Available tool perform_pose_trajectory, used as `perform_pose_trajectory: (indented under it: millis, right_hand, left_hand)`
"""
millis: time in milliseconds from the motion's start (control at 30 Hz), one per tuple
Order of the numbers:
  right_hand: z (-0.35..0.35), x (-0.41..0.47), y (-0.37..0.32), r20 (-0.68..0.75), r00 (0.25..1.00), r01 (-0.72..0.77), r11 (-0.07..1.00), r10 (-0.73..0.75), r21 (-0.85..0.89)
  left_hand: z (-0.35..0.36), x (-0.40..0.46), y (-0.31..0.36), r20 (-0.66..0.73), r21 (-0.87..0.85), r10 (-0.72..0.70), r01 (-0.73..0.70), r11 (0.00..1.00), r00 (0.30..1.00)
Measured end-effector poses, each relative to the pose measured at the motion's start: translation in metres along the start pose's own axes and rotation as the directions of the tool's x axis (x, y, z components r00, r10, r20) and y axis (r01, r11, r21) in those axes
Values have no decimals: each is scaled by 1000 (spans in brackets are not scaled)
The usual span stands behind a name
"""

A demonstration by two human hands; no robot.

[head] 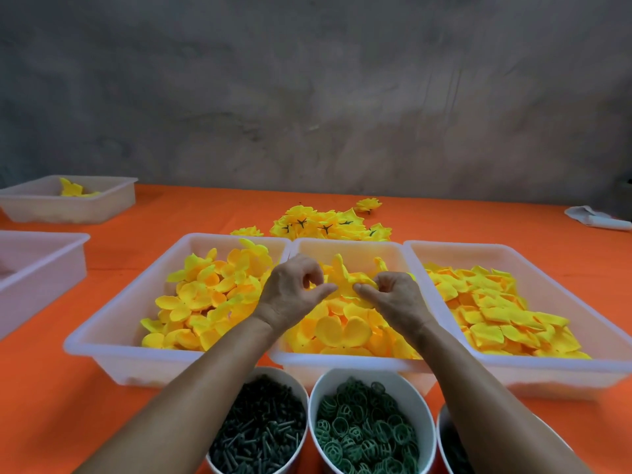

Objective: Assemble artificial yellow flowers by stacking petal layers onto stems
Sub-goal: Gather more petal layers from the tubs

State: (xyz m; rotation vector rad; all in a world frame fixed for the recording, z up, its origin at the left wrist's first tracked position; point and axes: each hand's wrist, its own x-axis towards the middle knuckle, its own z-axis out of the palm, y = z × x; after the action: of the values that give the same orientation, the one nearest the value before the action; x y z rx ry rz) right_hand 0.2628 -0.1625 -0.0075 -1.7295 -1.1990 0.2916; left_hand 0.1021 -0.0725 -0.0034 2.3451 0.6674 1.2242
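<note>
Both hands hover over the middle tray (345, 362) of yellow petal layers. My left hand (295, 292) has its fingers curled, thumb and forefinger pinched together; what it pinches is hidden. My right hand (393, 295) pinches a yellow petal layer (349, 277) that stands up between the two hands. The left tray (113, 323) holds rounded yellow-orange petals, the right tray (605, 336) flatter pointed yellow ones. A bowl of dark green stems (260, 429) and a bowl of green ring parts (369, 429) stand at the near edge. Finished yellow flowers (328, 225) lie piled behind the trays.
The table has an orange cover (51, 388). Two more white trays stand at the left, the far one (109, 200) with a yellow flower in it, the near one (44, 261) cut off by the edge. A third bowl (451, 443) shows at bottom right. A white cloth (595, 218) lies far right.
</note>
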Motion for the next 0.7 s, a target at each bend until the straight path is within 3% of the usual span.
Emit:
perform_pose_trajectory:
  millis: [100,233,433,600,700]
  right_hand:
    - [1,-1,-3,62,998,11,998,-15,69]
    - [3,-5,-8,237,969,22,983,-65,183]
    - [0,-6,-10,214,976,-18,960,-44,280]
    - [0,-8,-12,328,944,-63,966,-24,252]
    - [2,-8,-11,327,945,-72,976,2,204]
  left_hand:
    - [3,-1,1,111,-11,44,-43,999,993]
    - [2,0,3,132,-12,5,-3,1000,991]
    - [-1,2,3,88,-140,-121,132,981,989]
    - [2,0,1,93,-101,-110,120,988,990]
    - [2,0,1,70,-72,-112,117,991,991]
